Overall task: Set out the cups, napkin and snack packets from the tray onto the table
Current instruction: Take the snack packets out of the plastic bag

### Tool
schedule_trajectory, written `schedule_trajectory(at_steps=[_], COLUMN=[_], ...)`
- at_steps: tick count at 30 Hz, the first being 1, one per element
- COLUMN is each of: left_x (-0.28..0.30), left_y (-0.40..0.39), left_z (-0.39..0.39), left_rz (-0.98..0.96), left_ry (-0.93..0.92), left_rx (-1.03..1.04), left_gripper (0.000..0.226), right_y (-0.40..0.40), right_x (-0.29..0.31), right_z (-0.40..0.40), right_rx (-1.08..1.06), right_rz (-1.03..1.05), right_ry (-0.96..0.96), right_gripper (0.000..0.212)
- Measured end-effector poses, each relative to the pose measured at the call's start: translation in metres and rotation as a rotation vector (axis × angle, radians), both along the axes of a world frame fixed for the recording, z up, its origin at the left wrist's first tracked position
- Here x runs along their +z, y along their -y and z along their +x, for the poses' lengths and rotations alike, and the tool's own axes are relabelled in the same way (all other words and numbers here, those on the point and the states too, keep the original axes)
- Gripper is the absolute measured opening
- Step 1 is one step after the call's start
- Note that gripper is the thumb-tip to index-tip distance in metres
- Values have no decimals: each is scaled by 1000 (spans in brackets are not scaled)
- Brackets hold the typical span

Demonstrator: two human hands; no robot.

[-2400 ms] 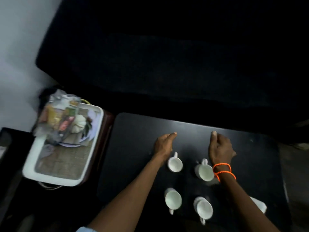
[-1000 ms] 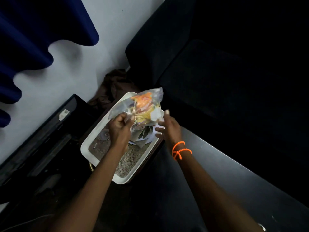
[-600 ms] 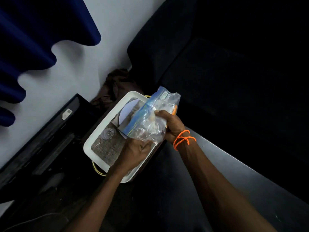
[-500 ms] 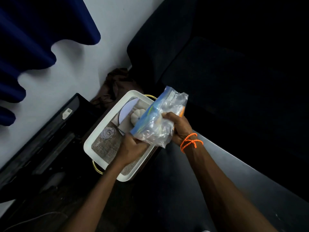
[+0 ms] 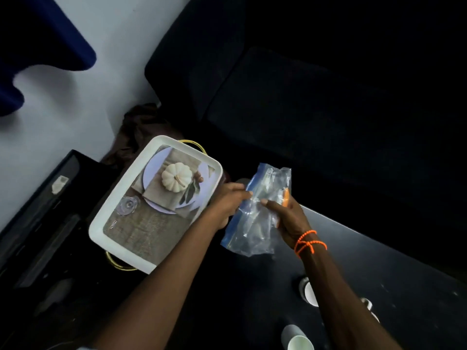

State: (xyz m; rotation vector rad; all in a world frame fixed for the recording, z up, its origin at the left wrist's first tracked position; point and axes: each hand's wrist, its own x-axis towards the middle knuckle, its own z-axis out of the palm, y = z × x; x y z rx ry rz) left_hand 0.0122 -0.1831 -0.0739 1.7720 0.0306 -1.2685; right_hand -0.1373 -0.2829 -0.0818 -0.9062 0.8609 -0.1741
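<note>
- I am holding a clear zip bag (image 5: 257, 218) of snack packets in both hands, between the white tray (image 5: 121, 198) and the dark table (image 5: 379, 261), just above the table's near corner.
- My left hand (image 5: 227, 205) is pinching the bag's left edge, fingers closed on the plastic, seemingly to steady it while it hangs free.
- My right hand (image 5: 288, 218), an orange cord bracelet (image 5: 309, 242) at its wrist, is gripping the bag from the right side; an orange packet (image 5: 286, 198) is showing just above the thumb.
- The two-handed grip is likely there because the bag is limp and crinkled, and would sag or spill if carried by one corner.
- The tray is sitting to my left on a low stand with gold handles (image 5: 121, 263); its bed is showing only a printed picture of a pumpkin on a plate, so I judge it cleared of loose items.
- White cups (image 5: 309, 294) are standing on the table at lower right, partly hidden behind my right forearm.
- I cannot see the napkin.
- What is left, as I judge it, is to lay the packets on the table clear of the cups.
</note>
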Motion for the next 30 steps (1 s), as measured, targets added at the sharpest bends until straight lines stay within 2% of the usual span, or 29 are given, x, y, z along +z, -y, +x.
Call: schedule_trajectory(at_steps=[1, 4, 8, 10, 11, 12, 14, 17, 19, 21, 22, 23, 24, 26, 28, 30], left_x=[-5, -6, 9, 17, 20, 19, 15, 9, 3, 1, 2, 3, 4, 10, 25, 39], left_y=[3, 10, 17, 19, 21, 23, 27, 30, 33, 35, 37, 38, 39, 39, 40, 40], left_z=[-5, -22, -51, -72, -82, -92, -108, -121, -123, -120, -117, -113, -108, -99, -93, -90], left_rz=[41, 113, -84, -126, -104, -53, 66, 160, 249, 224, 182, 151, 145, 149, 125, 68], left_ry=[-13, -56, -165, -163, -106, 12, 344, 706, 775, 609, 473, 360, 327, 428, 561, 653], left_rx=[30, 104, 221, 127, 23, -100, -275, -336, -312, -243, -210, -198, -203, -205, -172, -146], left_gripper=[18, 26, 28, 13, 11, 18, 36, 58, 79, 98, 95, 80, 59, 28, 19, 19], right_y=[1, 2, 7, 6, 6, 5, 4, 6, 10, 16, 18, 20, 21, 25, 29, 30], right_x=[-2, -2, 2, 9, 10, 11, 15, 19, 16, 17, 18, 20, 23, 29, 38, 48], right_z=[-3, -10, -24, -33, -39, -44, -51, -57, -63, -68, -71, -74, -77, -83, -89, -94], right_rx=[-3, -20, -89, -159, -187, -207, -223, -181, -177, -180, -187, -191, -194, -206, -222, -248], right_rz=[17, -51, -272, -224, -188, -157, -134, -223, -285, -324, -331, -342, -364, -452, -575, -710], right_ry=[-4, -74, -201, -244, -249, -230, -184, -303, -396, -441, -450, -455, -467, -513, -570, -624], right_gripper=[48, 46, 46, 60, 72, 79, 77, 76, 58, 42, 38, 36, 36, 39, 42, 43])
